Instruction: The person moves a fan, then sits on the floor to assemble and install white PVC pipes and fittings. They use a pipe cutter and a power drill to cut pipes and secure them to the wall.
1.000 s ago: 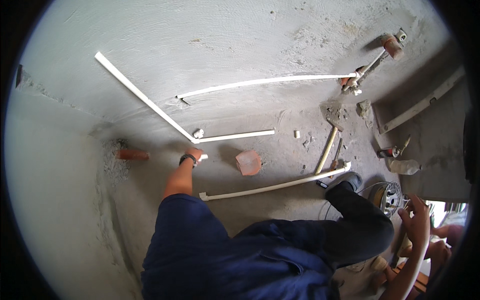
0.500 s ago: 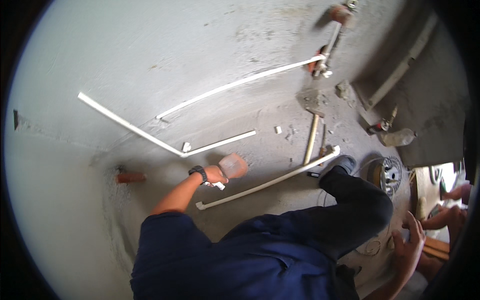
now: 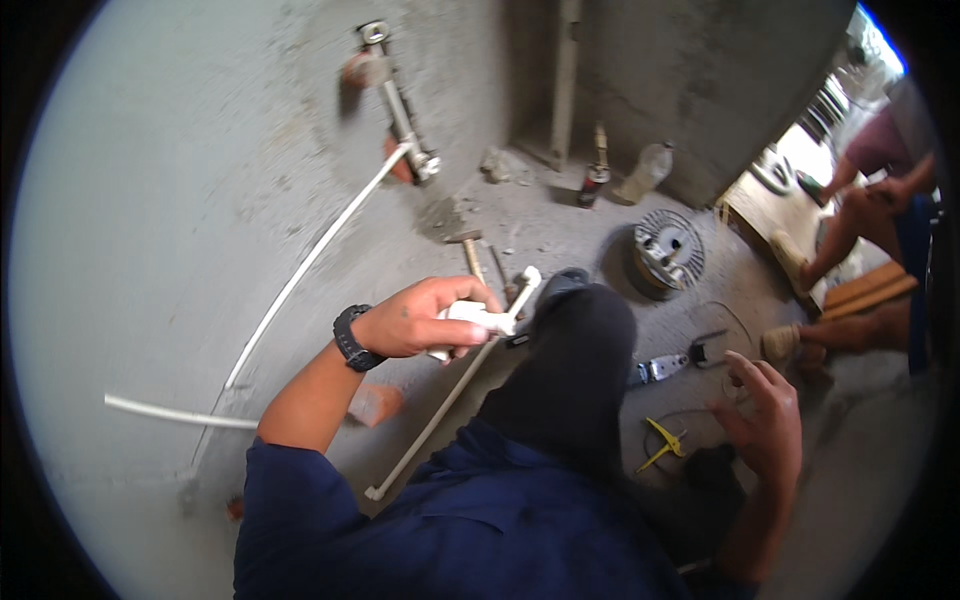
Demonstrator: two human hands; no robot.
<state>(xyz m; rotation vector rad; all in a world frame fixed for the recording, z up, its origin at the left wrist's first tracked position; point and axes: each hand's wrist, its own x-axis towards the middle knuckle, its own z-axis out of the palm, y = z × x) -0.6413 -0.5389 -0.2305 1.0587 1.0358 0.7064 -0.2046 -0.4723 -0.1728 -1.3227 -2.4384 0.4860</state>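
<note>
- The fingers of the left hand [image 3: 405,318] are curled around a white plastic fitting [image 3: 475,322], thumb on the near side, index finger bent over the top; blur leaves the fitting's exact shape uncertain.
- That hand is raised above the floor [image 3: 590,400], back upward, fingertips pointing right.
- Its wrist, wearing a black watch [image 3: 356,338], is nearly in line with the forearm, which slants up from lower left.
- The fingers of the right hand [image 3: 768,415] are loosely bent, with the thumb apart and a gap between; that forearm rises steeply from the lower right.
- Below the left hand, a white pipe [image 3: 437,423] lies slantwise on the floor.
- Near the floor's wall-side edge lies a hammer [image 3: 470,250]; by its far edge stands a clear bottle [image 3: 648,172].
</note>
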